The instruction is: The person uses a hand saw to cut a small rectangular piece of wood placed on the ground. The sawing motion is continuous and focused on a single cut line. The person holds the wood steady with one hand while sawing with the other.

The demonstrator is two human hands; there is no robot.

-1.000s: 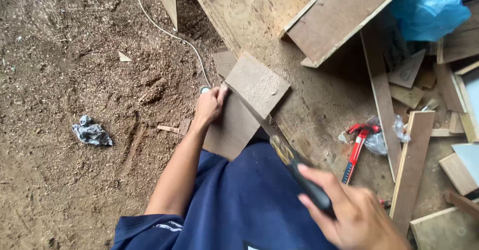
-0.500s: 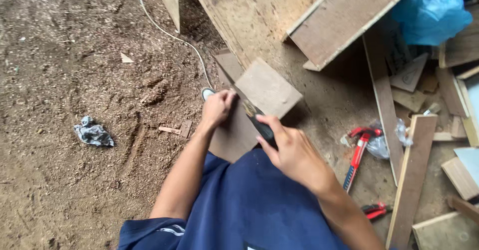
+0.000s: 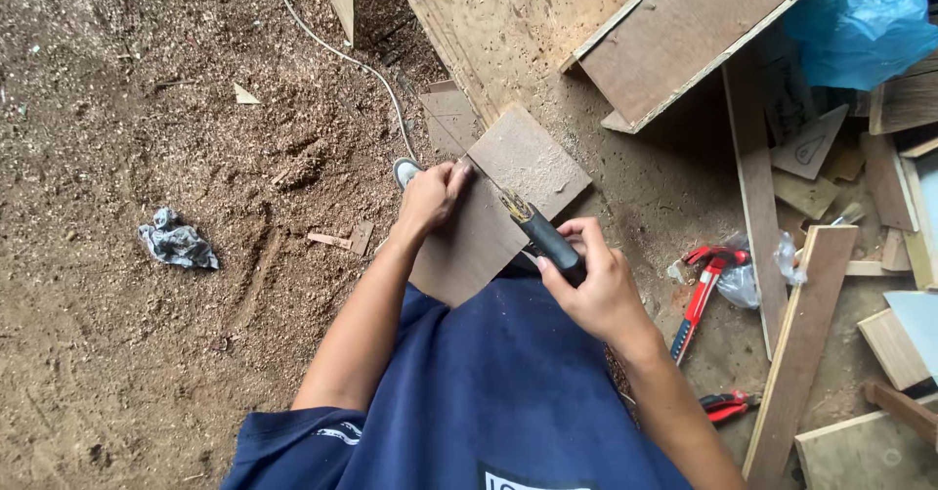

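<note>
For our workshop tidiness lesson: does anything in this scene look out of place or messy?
Yes. Sawdust covers the ground, a crumpled grey rag lies in it, and a red tool sits loose among scattered wood offcuts to the right of the handsaw.
</note>
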